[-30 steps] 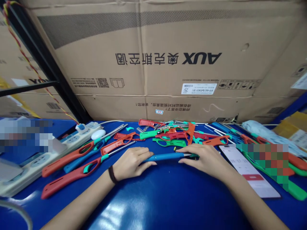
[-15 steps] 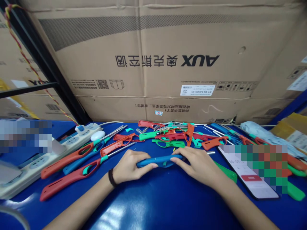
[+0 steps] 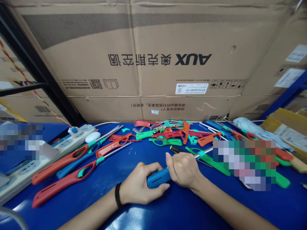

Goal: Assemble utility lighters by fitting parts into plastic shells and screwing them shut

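Observation:
My left hand (image 3: 141,185) and my right hand (image 3: 183,169) are both wrapped round one blue lighter handle (image 3: 158,178) just above the blue table (image 3: 168,207). Its metal tube (image 3: 203,152) sticks out to the right past my right hand. Only a short blue stretch shows between the two hands. A black band sits on my left wrist. A screwdriver with a black and yellow handle (image 3: 176,149) lies just behind my right hand.
Finished red and blue lighters (image 3: 64,159) lie at the left beside a white power strip (image 3: 35,159). A heap of red, green and blue lighter shells (image 3: 168,134) fills the back. A large cardboard box (image 3: 153,57) walls off the rear. A green shell (image 3: 211,161) lies at the right.
Both hands have drawn closer together and nearer to me, closing round the blue handle. The view has shifted to the right.

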Demonstrator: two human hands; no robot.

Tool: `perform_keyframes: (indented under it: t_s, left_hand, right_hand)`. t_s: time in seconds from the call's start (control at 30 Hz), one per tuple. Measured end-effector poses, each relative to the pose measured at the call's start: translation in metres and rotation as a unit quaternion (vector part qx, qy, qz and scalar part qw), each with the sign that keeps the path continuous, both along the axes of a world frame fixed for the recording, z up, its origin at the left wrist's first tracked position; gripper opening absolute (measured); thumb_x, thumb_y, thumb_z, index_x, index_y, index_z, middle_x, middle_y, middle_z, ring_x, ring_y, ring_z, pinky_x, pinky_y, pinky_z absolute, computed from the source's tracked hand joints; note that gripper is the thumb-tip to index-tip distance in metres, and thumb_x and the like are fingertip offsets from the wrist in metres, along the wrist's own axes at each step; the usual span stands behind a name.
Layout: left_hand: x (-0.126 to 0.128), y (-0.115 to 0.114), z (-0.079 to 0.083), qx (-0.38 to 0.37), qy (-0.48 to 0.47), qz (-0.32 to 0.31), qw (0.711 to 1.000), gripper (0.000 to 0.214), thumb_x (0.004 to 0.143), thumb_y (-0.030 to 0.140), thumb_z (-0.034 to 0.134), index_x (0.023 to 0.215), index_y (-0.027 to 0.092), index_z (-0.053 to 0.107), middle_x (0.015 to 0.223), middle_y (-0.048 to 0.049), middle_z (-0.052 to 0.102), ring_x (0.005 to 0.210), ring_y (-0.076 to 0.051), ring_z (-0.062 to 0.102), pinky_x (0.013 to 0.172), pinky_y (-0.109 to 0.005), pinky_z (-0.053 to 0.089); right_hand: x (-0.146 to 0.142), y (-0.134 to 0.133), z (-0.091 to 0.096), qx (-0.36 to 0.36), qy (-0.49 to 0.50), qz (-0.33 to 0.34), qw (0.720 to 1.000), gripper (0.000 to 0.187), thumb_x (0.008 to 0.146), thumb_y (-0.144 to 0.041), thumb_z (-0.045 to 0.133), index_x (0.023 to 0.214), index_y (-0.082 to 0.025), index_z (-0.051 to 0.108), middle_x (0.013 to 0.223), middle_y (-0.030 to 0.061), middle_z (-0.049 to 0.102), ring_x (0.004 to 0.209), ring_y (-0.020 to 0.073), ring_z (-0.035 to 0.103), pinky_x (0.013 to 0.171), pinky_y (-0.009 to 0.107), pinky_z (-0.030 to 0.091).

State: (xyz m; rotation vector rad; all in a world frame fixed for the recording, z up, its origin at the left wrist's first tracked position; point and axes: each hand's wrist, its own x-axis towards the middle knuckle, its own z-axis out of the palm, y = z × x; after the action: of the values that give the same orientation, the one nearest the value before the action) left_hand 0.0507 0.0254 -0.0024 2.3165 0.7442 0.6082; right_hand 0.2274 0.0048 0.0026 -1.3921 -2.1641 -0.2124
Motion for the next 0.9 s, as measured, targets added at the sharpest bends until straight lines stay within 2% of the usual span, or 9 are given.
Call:
perform_keyframes:
  t_s: [0.1,0.17,0.33,0.47,0.57,0.63,0.73,0.8,0.9]
  left_hand:
    - [-0.001,-0.001,0.001,-0.004,0.001,-0.04,0.999,0.026,0.08,0.036,0.056,0.064,0.017,0.046,0.048,0.0085,0.035,0.04,-0.005,0.029,0.043,-0.018,0.027]
    - [-0.002,-0.001,-0.001,0.005,-0.001,-0.058,0.998,0.033,0.084,0.035,0.052,0.058,0.018,0.042,0.046,0.008,0.029,0.039,-0.006,0.027,0.04,-0.019,0.024]
    - [-0.006,0.011,-0.009,0.138,0.027,-0.047,0.989,0.033,0.093,0.036,0.043,0.067,0.017,0.049,0.049,0.0048,0.042,0.042,-0.009,0.041,0.045,-0.021,0.031]
    - [-0.011,0.026,-0.008,0.24,0.076,-0.087,0.964,0.028,0.096,0.036,0.041,0.095,0.014,0.058,0.077,-0.0047,0.06,0.071,-0.017,0.058,0.068,-0.026,0.045]
    - [-0.015,0.033,-0.005,0.251,0.094,-0.098,0.958,0.029,0.096,0.034,0.042,0.117,0.018,0.055,0.096,-0.0083,0.059,0.09,-0.021,0.055,0.083,-0.032,0.045]
    - [-0.016,0.035,-0.005,0.232,0.095,-0.103,0.963,0.029,0.095,0.032,0.044,0.121,0.021,0.054,0.101,-0.0082,0.058,0.093,-0.02,0.053,0.085,-0.032,0.044]
    - [-0.017,0.034,-0.004,0.209,0.087,-0.117,0.967,0.034,0.092,0.029,0.051,0.125,0.024,0.053,0.101,-0.0069,0.057,0.096,-0.02,0.053,0.094,-0.037,0.04]
    - [-0.018,0.034,-0.004,0.198,0.08,-0.126,0.969,0.04,0.086,0.035,0.058,0.125,0.024,0.054,0.099,-0.0059,0.059,0.096,-0.021,0.054,0.1,-0.041,0.035]
    - [-0.02,0.035,-0.001,0.178,0.065,-0.125,0.974,0.058,0.073,0.053,0.067,0.122,0.022,0.057,0.097,-0.0059,0.06,0.092,-0.023,0.056,0.101,-0.044,0.032]
  right_hand:
    - [0.0,-0.001,-0.001,0.062,-0.05,0.015,0.997,0.058,0.093,-0.014,0.026,0.048,-0.016,0.064,0.042,0.0051,0.061,0.036,0.0132,0.054,0.045,0.028,0.033]
    - [-0.001,-0.002,-0.001,0.07,-0.058,0.011,0.996,0.058,0.092,-0.013,0.027,0.047,-0.017,0.063,0.042,0.0043,0.06,0.036,0.0129,0.054,0.045,0.028,0.033]
    - [0.001,-0.001,0.008,0.044,-0.068,-0.002,0.997,0.057,0.097,-0.024,0.028,0.054,-0.018,0.065,0.049,0.0038,0.065,0.045,0.0142,0.06,0.05,0.027,0.036]
    - [0.021,0.001,0.029,-0.038,0.068,-0.057,0.995,0.055,0.098,-0.04,0.03,0.062,-0.021,0.067,0.064,0.0015,0.072,0.058,0.0142,0.066,0.059,0.024,0.041]
    - [0.046,0.003,0.042,-0.055,0.137,-0.16,0.976,0.055,0.096,-0.047,0.031,0.06,-0.023,0.065,0.059,0.0001,0.069,0.058,0.0151,0.065,0.058,0.025,0.041]
    - [0.062,0.005,0.045,-0.089,0.094,-0.194,0.973,0.048,0.092,-0.05,0.04,0.059,-0.023,0.061,0.056,0.0,0.066,0.056,0.0175,0.063,0.055,0.027,0.039]
    - [0.079,0.007,0.038,-0.214,0.019,-0.183,0.959,0.018,0.082,-0.041,0.059,0.081,-0.023,0.063,0.075,0.0017,0.071,0.069,0.0218,0.066,0.056,0.027,0.042]
    - [0.085,0.008,0.031,-0.262,-0.009,-0.184,0.947,0.021,0.077,-0.034,0.066,0.093,-0.022,0.061,0.09,0.0047,0.071,0.082,0.0244,0.067,0.062,0.029,0.045]
    - [0.086,0.009,0.021,-0.304,-0.022,-0.184,0.935,0.028,0.075,-0.031,0.068,0.099,-0.021,0.059,0.099,0.007,0.068,0.09,0.0251,0.065,0.07,0.032,0.047]
